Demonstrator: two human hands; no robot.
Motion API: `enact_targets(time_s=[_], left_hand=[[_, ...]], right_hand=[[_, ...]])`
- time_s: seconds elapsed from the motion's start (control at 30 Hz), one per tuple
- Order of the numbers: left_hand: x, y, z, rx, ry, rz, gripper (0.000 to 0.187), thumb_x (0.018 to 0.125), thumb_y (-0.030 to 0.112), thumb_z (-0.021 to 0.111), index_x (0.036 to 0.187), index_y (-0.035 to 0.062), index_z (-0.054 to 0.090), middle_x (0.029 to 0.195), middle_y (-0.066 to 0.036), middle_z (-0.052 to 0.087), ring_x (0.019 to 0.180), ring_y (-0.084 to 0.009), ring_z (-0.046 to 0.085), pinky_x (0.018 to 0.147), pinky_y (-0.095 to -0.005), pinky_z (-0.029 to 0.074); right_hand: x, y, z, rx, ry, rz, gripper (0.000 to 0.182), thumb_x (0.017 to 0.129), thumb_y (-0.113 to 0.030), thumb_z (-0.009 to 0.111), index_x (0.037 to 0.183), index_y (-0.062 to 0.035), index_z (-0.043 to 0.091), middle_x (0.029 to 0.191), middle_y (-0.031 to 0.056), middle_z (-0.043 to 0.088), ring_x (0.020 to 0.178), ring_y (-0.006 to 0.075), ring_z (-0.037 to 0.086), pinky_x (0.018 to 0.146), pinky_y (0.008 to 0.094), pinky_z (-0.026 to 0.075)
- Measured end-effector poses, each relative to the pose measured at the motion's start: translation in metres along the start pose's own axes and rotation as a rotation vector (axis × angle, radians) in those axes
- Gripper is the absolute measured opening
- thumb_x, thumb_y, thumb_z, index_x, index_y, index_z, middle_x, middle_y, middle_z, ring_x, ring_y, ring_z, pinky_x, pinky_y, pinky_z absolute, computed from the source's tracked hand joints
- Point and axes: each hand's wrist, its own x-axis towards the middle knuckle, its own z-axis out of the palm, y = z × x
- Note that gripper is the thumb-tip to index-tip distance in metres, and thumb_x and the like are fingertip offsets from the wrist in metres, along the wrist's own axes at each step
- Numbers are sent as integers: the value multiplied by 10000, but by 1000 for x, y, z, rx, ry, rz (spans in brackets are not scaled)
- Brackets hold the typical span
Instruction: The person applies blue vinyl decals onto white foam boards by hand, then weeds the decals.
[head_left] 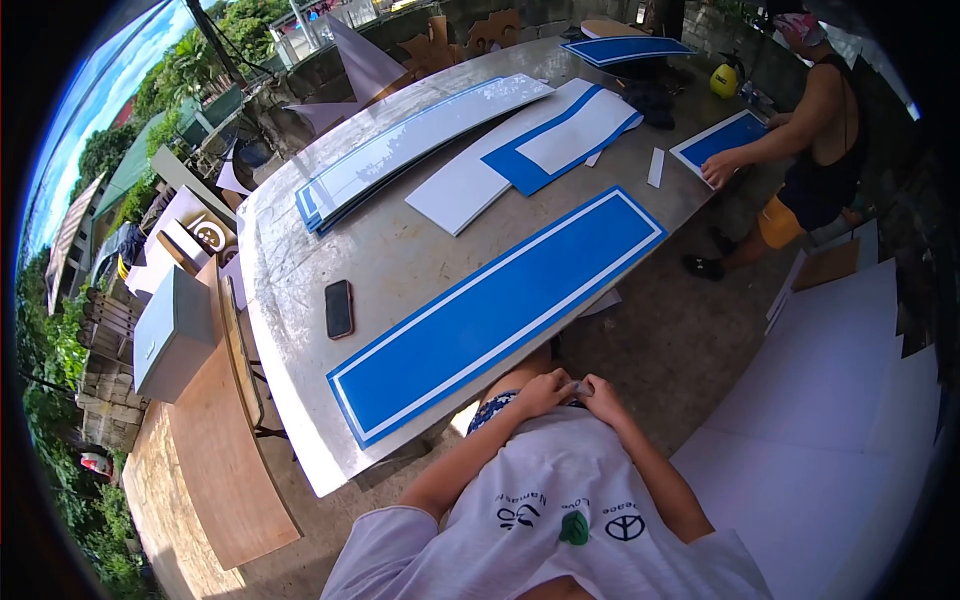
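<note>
My left hand (545, 393) and my right hand (602, 398) meet in front of my waist, at the hem of my white T-shirt (560, 480). The fingers of both are closed in a pinch. A small greyish bit shows between them, too small to name; it may be part of the cloth. Just beyond my hands, along the near edge of the table (290, 400), lies a long blue panel (500, 310) with a white border line. A phone (339, 308) rests left of this panel.
White and blue panels (420, 150) lie stacked farther back, beside an L-shaped blue piece (520, 170). Across the table's right end, a co-worker (825, 130) handles a blue panel (735, 138). A yellow spray bottle (725, 80) stands nearby. White sheets (810, 450) lean at my right.
</note>
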Motion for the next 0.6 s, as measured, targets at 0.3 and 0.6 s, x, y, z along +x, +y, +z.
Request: enact_targets(time_s=[0.3,0.6], left_hand=[[0,-1,0,-9,31,18,296,892,296,545,981,15,569,815,-180,659,800,-330,647,734,-400,493],[1,-1,2,52,26,-18,329,889,331,546,982,15,555,838,-195,656,816,-346,642,736,-412,491]], right_hand=[[1,2,2,-32,-9,-7,218,700,-164,694,790,-32,547,786,178,618,793,365,606,683,425,473],[2,6,3,-31,-9,8,218,693,-168,692,815,-36,569,783,167,630,786,349,618,681,420,479]])
